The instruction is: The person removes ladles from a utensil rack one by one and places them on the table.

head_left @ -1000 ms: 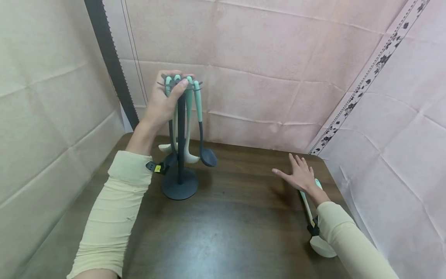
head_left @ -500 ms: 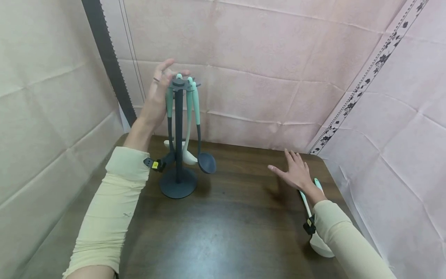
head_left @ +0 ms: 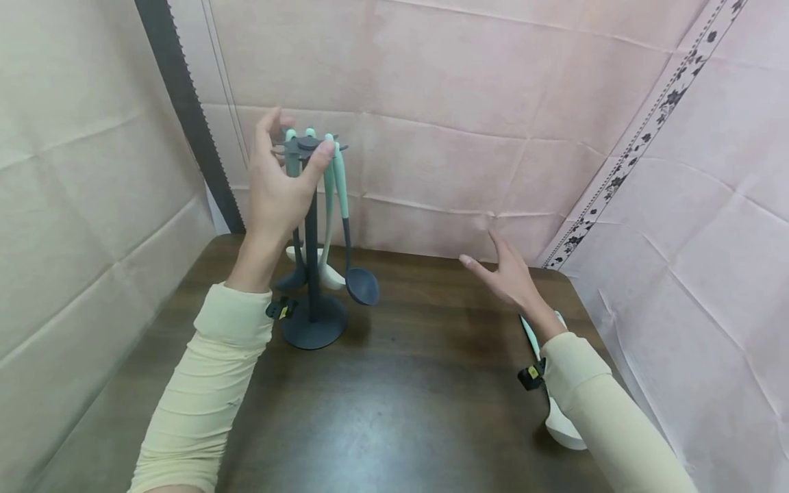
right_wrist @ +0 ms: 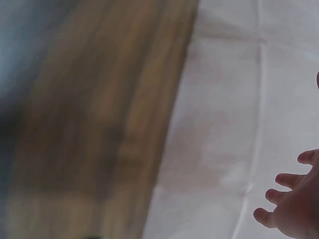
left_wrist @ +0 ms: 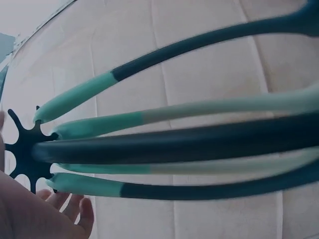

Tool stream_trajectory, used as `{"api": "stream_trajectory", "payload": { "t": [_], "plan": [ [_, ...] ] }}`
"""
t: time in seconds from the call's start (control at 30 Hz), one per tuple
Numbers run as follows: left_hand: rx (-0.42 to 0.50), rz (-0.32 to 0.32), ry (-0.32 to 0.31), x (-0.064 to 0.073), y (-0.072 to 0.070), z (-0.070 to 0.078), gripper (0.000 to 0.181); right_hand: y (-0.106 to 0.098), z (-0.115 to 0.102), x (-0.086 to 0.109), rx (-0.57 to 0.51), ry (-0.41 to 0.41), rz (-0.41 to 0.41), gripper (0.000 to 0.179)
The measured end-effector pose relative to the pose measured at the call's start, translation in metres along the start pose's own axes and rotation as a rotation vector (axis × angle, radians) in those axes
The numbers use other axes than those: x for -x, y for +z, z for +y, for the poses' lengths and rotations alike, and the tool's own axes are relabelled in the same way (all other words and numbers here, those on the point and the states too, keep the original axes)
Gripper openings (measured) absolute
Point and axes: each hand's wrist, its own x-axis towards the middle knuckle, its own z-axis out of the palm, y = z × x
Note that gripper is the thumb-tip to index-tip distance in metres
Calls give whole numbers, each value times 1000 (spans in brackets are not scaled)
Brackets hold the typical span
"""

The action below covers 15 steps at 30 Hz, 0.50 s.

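I see the left hand (head_left: 277,188) at the top of the utensil rack (head_left: 316,332) on the table (head_left: 419,383), though I cannot tell whether it grips, while the right hand (head_left: 510,277) hovers with spread fingers near a pale utensil (head_left: 562,428).

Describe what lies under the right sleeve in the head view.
Parts of two turquoise handles and a white bowl show around the sleeve, on the table. The rest is covered, so any second head cannot be seen.
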Motion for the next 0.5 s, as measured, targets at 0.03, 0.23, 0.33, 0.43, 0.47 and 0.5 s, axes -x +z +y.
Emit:
{"api": "stream_trajectory", "payload": {
  "t": [0.03,0.23,0.33,0.43,0.47,0.5],
  "plan": [
    [-17,0,-8,0,0,1,85,0,-7,-3,-27,-19,15,97],
    [-91,-4,9,-1,-1,-1,74,-8,-50,-9,-98,-111,58,93],
    [-83,-46,16,-5,-6,-3,76,-12,-71,-8,-112,-154,49,90],
    [-46,-112,10,-14,-12,-7,75,-14,-88,-8,-131,-189,45,88],
    [-31,-136,6,-16,-14,-9,73,-14,-92,-8,-134,-195,44,88],
    [-13,-159,-1,-19,-16,-10,71,-15,-96,-8,-133,-201,44,88]
  ]
}}
